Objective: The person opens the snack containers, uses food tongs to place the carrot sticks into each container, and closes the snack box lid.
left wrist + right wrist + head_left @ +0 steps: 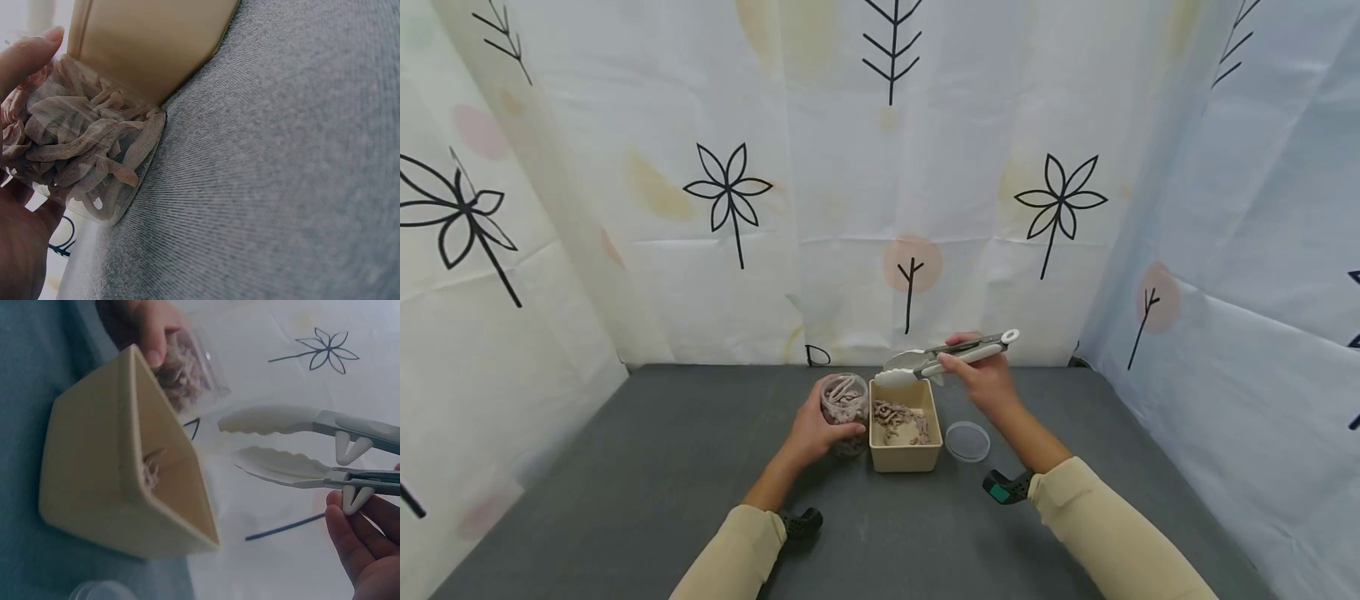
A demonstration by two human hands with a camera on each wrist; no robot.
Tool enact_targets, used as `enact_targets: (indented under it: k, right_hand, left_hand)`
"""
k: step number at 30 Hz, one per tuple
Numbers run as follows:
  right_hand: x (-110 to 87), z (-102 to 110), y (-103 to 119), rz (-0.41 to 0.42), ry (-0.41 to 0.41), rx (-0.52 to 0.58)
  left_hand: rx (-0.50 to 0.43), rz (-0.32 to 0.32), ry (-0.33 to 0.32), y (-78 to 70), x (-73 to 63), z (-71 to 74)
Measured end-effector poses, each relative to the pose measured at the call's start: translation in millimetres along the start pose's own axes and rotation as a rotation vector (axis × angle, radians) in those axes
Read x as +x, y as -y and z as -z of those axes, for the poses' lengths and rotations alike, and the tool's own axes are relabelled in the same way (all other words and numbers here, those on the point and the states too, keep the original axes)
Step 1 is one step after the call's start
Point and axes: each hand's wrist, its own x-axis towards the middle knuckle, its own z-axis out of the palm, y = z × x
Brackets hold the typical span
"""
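My left hand (817,427) grips a clear plastic jar (846,400) packed with pale brownish, twisted dried strips (87,137). The jar stands on the table against the left side of a beige rectangular bin (906,458). More strips (897,417) lie on the bin's floor. My right hand (985,379) holds tongs (958,354) with grey handles and white scalloped heads. Those heads (275,440) hover over the far part of the bin, parted slightly, with nothing between them in the right wrist view.
A clear round lid (967,442) lies flat just right of the bin. The dark grey table (647,475) meets a patterned white curtain (835,283) close behind the bin, and more curtain hangs at both sides.
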Motion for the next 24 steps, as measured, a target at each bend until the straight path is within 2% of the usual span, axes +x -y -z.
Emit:
enact_targets:
  k: [3,9,14,19,24]
  right_hand:
    - [-7.1,7,-6,-0.041,0.04,-0.084]
    - [-19.4,12,-22,-0.128,0.13,-0.164]
    - [-24.8,9,-32,-0.15,0.158,-0.231]
    - [-26.6,5,-41,-0.149,0.185,-0.2]
    - [-27.7,-1,-45,-0.202,0.168,-0.168]
  left_hand:
    - [-0.002,-0.001,0.002,0.2,-0.4,0.1]
    - [0.001,-0.006,-0.002,-0.6,-0.8,-0.2]
    - [0.006,-0.001,-0.006,-0.7,-1.2,-0.6]
    - [0.004,-0.012,-0.012,-1.0,-0.9,-0.4]
    - [0.004,-0.014,-0.01,-0.2,-0.8,0.0]
